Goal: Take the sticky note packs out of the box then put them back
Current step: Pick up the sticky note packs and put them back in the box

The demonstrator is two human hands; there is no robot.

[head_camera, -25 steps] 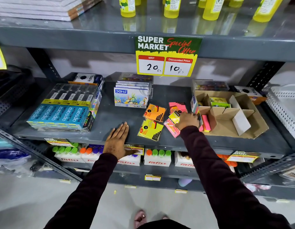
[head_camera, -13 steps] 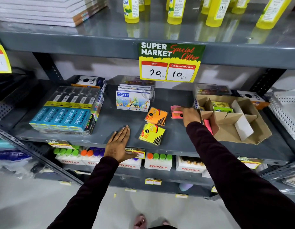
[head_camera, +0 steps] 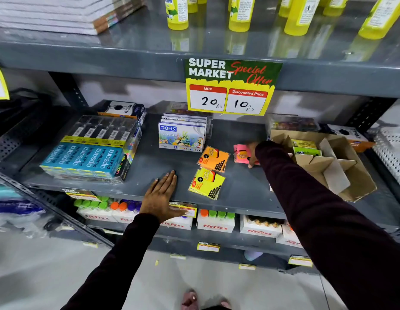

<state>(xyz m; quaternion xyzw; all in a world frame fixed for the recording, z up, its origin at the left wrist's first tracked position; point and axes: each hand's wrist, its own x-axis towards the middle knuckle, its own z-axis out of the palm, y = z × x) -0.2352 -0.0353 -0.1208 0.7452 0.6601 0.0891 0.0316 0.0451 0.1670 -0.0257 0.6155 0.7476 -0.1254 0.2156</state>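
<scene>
So compared with a second ago the right hand [head_camera: 252, 154] has gone from the front edge of the shelf [head_camera: 150, 166], where it sat on a messy pile of pink and yellow packs beside the cardboard box [head_camera: 351, 175], up toward the middle of the shelf, and now it's resting on the pink sticky note pack [head_camera: 240, 154], just left of the box. That front pile isn't visible any more, though the sleeve covers that spot, so I can't say for sure where those packs ended up. Fingers are curled down over the pink pack, thumb at its near edge; looks like a grip, but the wrist hides most of it. The left hand [head_camera: 162, 195] hasn't budged: flat, fingers spread, palm down on the front edge of the shelf, holding nothing. The orange sticky note pack [head_camera: 213, 158] and the yellow sticky note pack [head_camera: 207, 183] sit loose mid-shelf, one behind the other, close but I can't tell if they touch. A green pack [head_camera: 305, 147] is in a back compartment of the box. My read is we're in the put-back half, pink next, then orange and yellow
</scene>
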